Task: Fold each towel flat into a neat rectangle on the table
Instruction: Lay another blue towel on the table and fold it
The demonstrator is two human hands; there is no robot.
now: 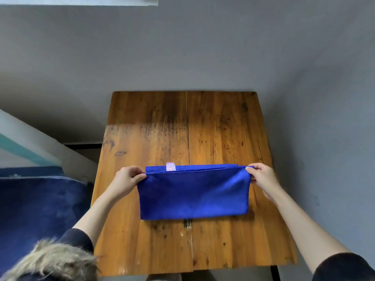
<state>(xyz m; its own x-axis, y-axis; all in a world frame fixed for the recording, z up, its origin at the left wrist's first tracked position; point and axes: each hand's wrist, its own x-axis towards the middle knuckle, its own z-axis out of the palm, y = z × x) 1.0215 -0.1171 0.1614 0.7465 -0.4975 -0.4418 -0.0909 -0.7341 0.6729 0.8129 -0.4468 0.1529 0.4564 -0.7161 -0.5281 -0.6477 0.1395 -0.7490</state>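
Two hands work one blue towel (192,193) on a wooden table (223,128). From the head camera, the towel lies a little below the middle of the tabletop, folded into a wide band whose near fold rests flat on the wood. Its upper layer is raised along the far edge, stretched taut between both hands, with a second blue edge showing just behind it at 12 o'clock. A small pink label (170,166) peeks up from that back edge, toward 11 o'clock of the towel.

At 9 o'clock, the left hand (127,177) pinches the towel's upper left corner, thumb on top and fingers curled beneath. At 3 o'clock, the right hand (261,176) pinches the upper right corner in the same way, fingers bent around the cloth. Both forearms are bare, running from dark sleeves (343,266) at the bottom corners.

Left of the table, at 8 o'clock, spreads a dark blue cloth (40,203). A grey wall (203,47) fills the space beyond the table.
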